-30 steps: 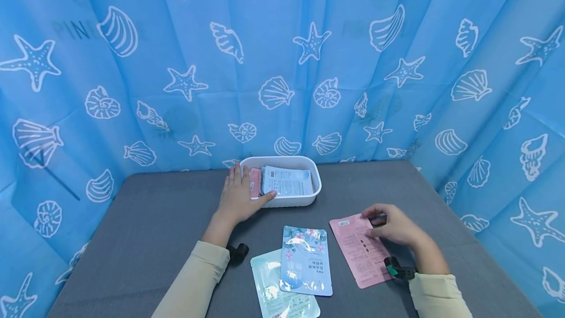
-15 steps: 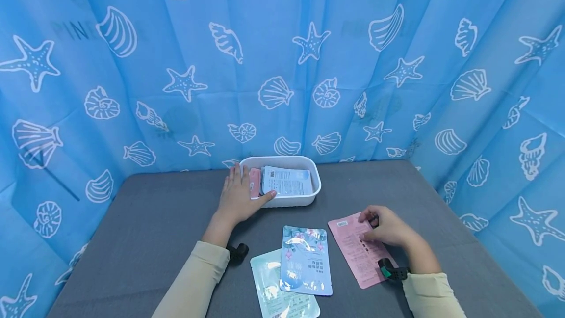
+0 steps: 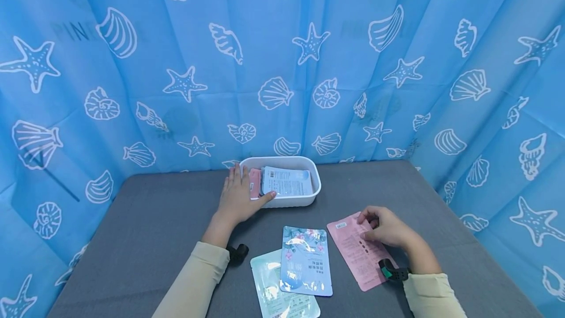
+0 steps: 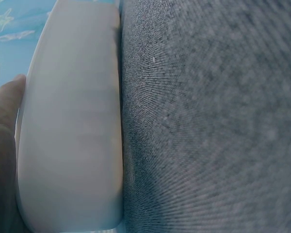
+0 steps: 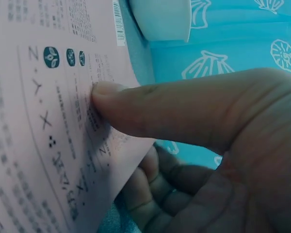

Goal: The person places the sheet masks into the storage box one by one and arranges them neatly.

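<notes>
The right hand (image 3: 388, 227) pinches a pink sheet mask packet (image 3: 353, 254) by its upper right edge. In the right wrist view the thumb presses the packet's (image 5: 43, 121) printed face, with curled fingers behind its edge. The left hand (image 3: 237, 198) rests on the left end of a white plastic bin (image 3: 282, 202), fingers straight and thumb along the front rim. The left wrist view shows the bin's side wall (image 4: 70, 121) close up, with part of the hand at the left edge. Inside the bin are a light blue packet (image 3: 287, 181) and a pink packet (image 3: 255, 183).
A blue floral packet (image 3: 306, 261) lies partly over a mint green packet (image 3: 269, 278) near the front of the grey cloth-covered table (image 3: 154, 239). Behind the table hangs a blue curtain (image 3: 282, 63) with white shell prints. The bin stands close to the curtain.
The right hand has shifted slightly left along the pink sheet mask packet, and the packet's top edge has moved a little left. The left hand and the bin have not moved.
</notes>
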A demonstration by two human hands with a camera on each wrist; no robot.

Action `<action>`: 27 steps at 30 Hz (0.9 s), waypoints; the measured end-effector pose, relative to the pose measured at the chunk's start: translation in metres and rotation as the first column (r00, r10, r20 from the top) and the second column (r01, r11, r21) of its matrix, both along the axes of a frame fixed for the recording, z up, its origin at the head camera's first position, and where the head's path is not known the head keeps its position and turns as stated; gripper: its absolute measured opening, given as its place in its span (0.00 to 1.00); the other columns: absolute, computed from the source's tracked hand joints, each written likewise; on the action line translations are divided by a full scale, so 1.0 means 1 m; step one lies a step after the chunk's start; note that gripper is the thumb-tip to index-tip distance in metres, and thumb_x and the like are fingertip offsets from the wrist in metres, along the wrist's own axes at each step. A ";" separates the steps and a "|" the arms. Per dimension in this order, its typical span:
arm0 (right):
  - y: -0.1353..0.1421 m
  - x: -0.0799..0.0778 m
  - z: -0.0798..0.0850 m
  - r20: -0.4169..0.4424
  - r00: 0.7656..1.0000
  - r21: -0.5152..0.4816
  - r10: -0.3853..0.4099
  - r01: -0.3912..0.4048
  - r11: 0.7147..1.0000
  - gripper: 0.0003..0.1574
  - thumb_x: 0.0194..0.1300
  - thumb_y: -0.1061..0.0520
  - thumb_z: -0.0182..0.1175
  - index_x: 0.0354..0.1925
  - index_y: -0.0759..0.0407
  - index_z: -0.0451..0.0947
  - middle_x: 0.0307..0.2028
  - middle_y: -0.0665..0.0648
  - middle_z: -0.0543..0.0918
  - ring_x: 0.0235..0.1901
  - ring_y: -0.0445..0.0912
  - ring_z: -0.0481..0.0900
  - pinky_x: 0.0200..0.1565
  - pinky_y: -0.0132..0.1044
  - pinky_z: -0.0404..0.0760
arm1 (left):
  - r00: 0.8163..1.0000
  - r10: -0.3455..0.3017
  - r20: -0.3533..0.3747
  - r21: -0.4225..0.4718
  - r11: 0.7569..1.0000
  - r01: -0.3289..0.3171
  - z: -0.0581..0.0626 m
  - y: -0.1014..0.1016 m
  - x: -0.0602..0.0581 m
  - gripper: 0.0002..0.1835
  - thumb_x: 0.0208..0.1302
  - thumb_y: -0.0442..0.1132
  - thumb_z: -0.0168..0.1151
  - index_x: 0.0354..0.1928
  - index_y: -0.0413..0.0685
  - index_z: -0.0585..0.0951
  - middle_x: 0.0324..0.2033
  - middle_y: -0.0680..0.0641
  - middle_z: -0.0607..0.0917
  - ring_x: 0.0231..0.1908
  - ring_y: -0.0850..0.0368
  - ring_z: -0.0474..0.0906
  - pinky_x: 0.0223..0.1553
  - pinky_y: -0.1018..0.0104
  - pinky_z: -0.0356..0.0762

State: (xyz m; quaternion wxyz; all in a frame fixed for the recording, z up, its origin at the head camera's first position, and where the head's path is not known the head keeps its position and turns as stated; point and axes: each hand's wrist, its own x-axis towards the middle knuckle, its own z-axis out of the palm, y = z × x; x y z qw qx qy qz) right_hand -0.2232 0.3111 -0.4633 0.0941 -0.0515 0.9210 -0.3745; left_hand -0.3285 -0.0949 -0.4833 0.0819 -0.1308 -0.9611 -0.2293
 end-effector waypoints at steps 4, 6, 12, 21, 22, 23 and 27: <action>0.000 -0.001 0.000 -0.011 1.000 -0.003 0.028 -0.028 1.000 0.18 0.60 0.68 0.73 0.47 0.62 0.80 0.38 0.59 0.80 0.37 0.49 0.75 0.34 0.35 0.74 | 1.000 -0.004 -0.005 0.001 1.000 0.004 0.000 0.000 -0.001 0.68 0.62 0.82 0.56 0.84 0.34 0.50 0.85 0.30 0.43 0.84 0.31 0.39 0.82 0.33 0.46; -0.001 0.000 0.001 -0.019 0.999 0.003 0.030 -0.030 1.000 0.17 0.61 0.68 0.72 0.48 0.61 0.81 0.41 0.59 0.81 0.39 0.49 0.76 0.36 0.35 0.76 | 1.000 -0.006 -0.010 0.000 1.000 0.006 -0.001 -0.001 -0.001 0.68 0.62 0.82 0.56 0.84 0.34 0.50 0.85 0.30 0.44 0.84 0.30 0.39 0.82 0.32 0.46; -0.007 0.002 0.005 -0.018 1.000 -0.031 -0.024 0.024 0.999 0.20 0.64 0.71 0.67 0.53 0.61 0.80 0.50 0.63 0.81 0.38 0.50 0.79 0.35 0.38 0.81 | 1.000 -0.006 -0.015 0.001 1.000 0.006 -0.004 -0.001 -0.003 0.68 0.62 0.82 0.56 0.84 0.34 0.50 0.85 0.30 0.44 0.84 0.30 0.40 0.82 0.32 0.46; -0.009 0.001 0.013 -0.088 0.996 -0.048 0.025 -0.030 0.998 0.19 0.65 0.68 0.68 0.53 0.62 0.80 0.47 0.62 0.81 0.36 0.50 0.75 0.32 0.35 0.76 | 1.000 -0.003 -0.009 0.007 1.000 0.003 -0.006 -0.002 -0.003 0.69 0.61 0.83 0.56 0.84 0.36 0.49 0.85 0.32 0.43 0.85 0.32 0.39 0.83 0.35 0.44; -0.009 0.001 0.014 -0.096 0.995 -0.045 0.025 -0.029 0.999 0.18 0.65 0.68 0.68 0.53 0.61 0.80 0.45 0.61 0.81 0.36 0.50 0.75 0.32 0.34 0.76 | 1.000 -0.002 -0.008 0.004 1.000 0.002 -0.006 -0.002 -0.003 0.69 0.61 0.83 0.56 0.85 0.36 0.49 0.85 0.32 0.43 0.85 0.33 0.39 0.83 0.35 0.44; -0.009 0.001 0.015 -0.106 0.994 -0.048 0.026 -0.031 0.998 0.18 0.65 0.68 0.68 0.52 0.61 0.80 0.44 0.61 0.80 0.36 0.50 0.75 0.32 0.34 0.76 | 1.000 0.000 -0.006 0.001 1.000 0.000 -0.006 -0.002 -0.003 0.69 0.61 0.83 0.56 0.85 0.37 0.49 0.85 0.33 0.43 0.85 0.33 0.39 0.83 0.36 0.44; -0.010 0.002 0.020 -0.143 0.989 -0.068 0.036 -0.046 0.997 0.14 0.68 0.66 0.69 0.50 0.62 0.82 0.42 0.60 0.82 0.36 0.47 0.76 0.33 0.33 0.78 | 1.000 0.003 -0.006 0.000 1.000 -0.003 -0.004 -0.001 -0.002 0.68 0.61 0.83 0.56 0.85 0.37 0.49 0.85 0.33 0.43 0.85 0.34 0.38 0.83 0.36 0.44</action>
